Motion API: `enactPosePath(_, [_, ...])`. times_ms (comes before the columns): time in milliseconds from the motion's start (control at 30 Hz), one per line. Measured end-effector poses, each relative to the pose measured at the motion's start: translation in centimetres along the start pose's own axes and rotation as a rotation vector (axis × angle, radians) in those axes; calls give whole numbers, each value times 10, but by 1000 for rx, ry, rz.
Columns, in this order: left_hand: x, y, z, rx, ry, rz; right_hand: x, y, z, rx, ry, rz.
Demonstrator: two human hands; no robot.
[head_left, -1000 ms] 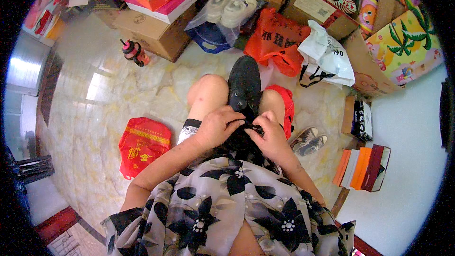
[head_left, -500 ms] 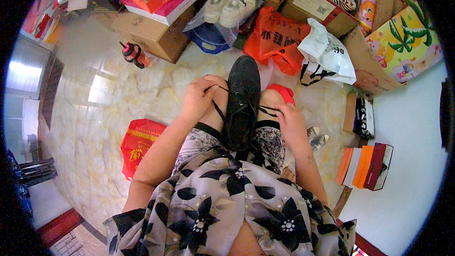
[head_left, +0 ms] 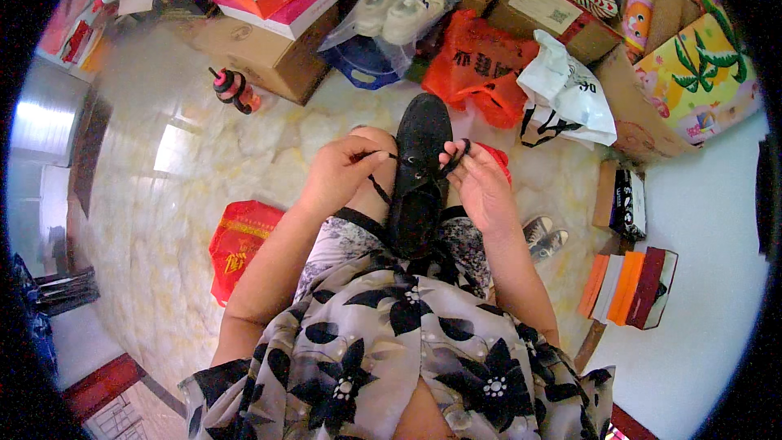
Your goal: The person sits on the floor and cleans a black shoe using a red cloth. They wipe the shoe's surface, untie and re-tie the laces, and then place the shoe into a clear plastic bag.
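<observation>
Shoe [head_left: 421,183] is mid-frame, toe toward the top. Left hand [head_left: 346,167] pinches one lace [head_left: 378,188] end; right hand [head_left: 482,183] has the other looped over half-curled fingers. I'd keep both sides even, untwisted, tugging gently.

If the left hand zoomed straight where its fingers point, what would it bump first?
Probably the black shoe, just right of the left hand, though this one view leaves it unclear whether the hand sits higher.

Black shoe [head_left: 420,183], black-flowered shirt [head_left: 399,342]
</observation>
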State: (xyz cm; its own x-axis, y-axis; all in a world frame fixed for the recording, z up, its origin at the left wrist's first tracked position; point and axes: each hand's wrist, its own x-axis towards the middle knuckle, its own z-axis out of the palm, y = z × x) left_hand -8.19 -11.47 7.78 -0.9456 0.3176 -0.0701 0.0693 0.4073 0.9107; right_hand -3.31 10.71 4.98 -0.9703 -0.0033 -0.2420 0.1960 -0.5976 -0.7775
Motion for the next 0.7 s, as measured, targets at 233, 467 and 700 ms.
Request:
enactPosePath(233, [29, 23, 10, -458, -204, -130, 14, 7, 15, -1365, -240, -273])
enactPosePath(467, [55, 14, 19, -67, 233, 145, 16, -5, 22, -1165, 54, 35])
enactPosePath(700, [26, 17, 45, 38, -117, 207, 24, 3, 3, -1164, -55, -33])
